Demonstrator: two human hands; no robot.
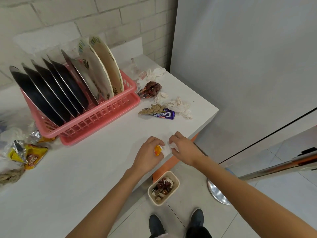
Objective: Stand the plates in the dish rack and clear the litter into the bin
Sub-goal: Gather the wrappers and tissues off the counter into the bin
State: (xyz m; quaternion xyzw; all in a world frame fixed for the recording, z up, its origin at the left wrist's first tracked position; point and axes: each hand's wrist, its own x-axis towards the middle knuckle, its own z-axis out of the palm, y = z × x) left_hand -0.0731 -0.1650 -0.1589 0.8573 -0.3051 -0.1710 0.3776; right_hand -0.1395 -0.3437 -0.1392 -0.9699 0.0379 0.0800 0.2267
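The bin sits on the floor by the table edge, so, I think, the hands gather there: left hand fingers curled round an orange wrapper, right hand pinching a tissue. Farther, plates stand in the dish rack.

Bright, even light from overhead leaves only soft shadows on the white counter. Wide-angle bending curves the frame edges. Slight blur softens the far left; glare glints on the lower-right metal base.
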